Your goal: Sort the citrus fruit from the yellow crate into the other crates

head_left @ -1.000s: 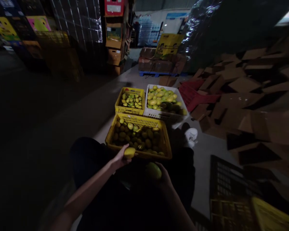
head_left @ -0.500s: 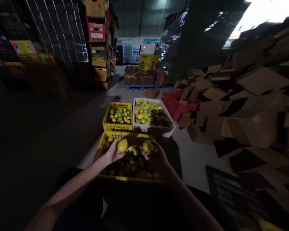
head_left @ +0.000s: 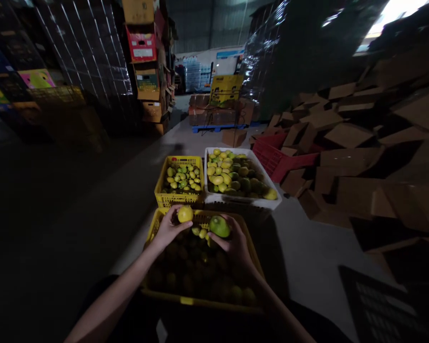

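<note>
Beyond my hands, on a dim warehouse floor, stand two crates of fruit side by side. The small yellow crate [head_left: 179, 181] is straight ahead of my left hand and holds small yellow and green citrus. The white crate [head_left: 240, 178] is ahead of my right hand, touching the small one, and is piled with larger yellow and green fruit. Just right of it lies a red crate [head_left: 277, 159], tipped among a heap of flattened cardboard boxes [head_left: 361, 152] that fills the whole right side. Far ahead, stacked cartons [head_left: 148, 66] and a wrapped pallet [head_left: 218, 107] stand on the aisle. Nothing lies between my hands and the two far crates.

Under both hands is a big yellow crate [head_left: 200, 262]; its fruit sits in deep shadow and is hard to make out, and my lap cuts off its near edge. A dark crate [head_left: 386, 305] at lower right is barely visible.

My left hand [head_left: 168, 228] is curled around a yellow lemon [head_left: 185, 214], fingers closed on it, held over the big crate's far rim. My right hand [head_left: 232, 240] grips a green lemon [head_left: 219, 226] with fingers wrapped from behind, just right of the left hand and over the same crate.
</note>
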The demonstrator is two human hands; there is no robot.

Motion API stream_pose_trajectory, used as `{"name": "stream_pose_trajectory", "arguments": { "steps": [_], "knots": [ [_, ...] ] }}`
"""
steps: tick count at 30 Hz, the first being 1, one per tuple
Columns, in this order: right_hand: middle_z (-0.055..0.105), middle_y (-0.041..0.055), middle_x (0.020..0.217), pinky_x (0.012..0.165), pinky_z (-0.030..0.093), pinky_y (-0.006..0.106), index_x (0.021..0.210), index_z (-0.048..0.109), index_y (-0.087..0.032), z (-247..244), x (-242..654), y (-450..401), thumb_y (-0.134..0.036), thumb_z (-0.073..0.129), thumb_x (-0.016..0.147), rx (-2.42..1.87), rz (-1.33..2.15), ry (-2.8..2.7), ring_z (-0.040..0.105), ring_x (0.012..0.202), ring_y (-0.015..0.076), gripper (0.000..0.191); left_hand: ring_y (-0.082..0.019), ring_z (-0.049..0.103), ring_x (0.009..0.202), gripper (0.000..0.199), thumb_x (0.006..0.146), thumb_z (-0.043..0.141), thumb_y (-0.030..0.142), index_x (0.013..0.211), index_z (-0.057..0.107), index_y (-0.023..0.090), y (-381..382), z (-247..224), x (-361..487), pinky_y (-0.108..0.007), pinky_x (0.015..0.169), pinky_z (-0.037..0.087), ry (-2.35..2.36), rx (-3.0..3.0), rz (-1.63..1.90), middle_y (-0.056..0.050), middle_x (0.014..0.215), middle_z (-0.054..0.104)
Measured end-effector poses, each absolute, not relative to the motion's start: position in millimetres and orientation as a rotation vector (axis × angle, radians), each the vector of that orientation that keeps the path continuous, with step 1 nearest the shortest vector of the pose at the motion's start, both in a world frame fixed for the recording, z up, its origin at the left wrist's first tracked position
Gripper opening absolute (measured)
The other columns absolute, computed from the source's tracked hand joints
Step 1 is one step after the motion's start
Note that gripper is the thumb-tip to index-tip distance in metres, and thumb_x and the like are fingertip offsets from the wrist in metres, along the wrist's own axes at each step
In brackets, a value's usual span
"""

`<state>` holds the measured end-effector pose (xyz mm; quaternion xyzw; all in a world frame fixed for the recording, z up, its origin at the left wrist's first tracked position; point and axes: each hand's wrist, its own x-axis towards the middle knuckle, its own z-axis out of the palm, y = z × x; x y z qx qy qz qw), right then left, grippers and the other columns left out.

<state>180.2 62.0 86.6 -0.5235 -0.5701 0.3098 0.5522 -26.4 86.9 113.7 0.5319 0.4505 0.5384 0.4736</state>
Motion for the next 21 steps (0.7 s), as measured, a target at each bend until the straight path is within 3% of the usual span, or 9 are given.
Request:
{"name": "stream_pose_trajectory", "arguments": {
  "steps": [4,12,21],
  "knots": [
    [0.06,0.0087,0.115,0.092,0.045,0.041,0.113,0.059,-0.024,92,188,62,-0.034,0.08,0.062,-1.247,0.659,-1.332,0.057,0.104,0.0252,0.055,-0.02,0.058,0.098,0.053,0.058,0.082,0.032,0.105,0.058,0.02,77,110,-26,-0.029,0.087,0.045,1.081,1.347,1.308,-0.007,0.113,0.06],
    [0.065,0.0038,0.099,0.071,0.053,0.032,0.102,0.054,-0.024,117,181,54,-0.032,0.083,0.056,-1.162,0.93,-1.088,0.064,0.087,0.0207,0.055,-0.023,0.057,0.106,0.052,0.057,0.083,0.03,0.104,0.062,0.022,65,112,-9,-0.033,0.096,0.041,1.075,1.404,1.248,-0.008,0.114,0.063],
    [0.062,0.0039,0.101,0.073,0.052,0.031,0.102,0.051,-0.024,112,176,52,-0.031,0.085,0.052,-1.102,0.981,-1.062,0.062,0.088,0.0195,0.061,-0.024,0.056,0.109,0.049,0.058,0.083,0.03,0.102,0.064,0.021,71,117,-1,-0.034,0.098,0.04,1.078,1.447,1.292,-0.008,0.114,0.063]
  ]
}}
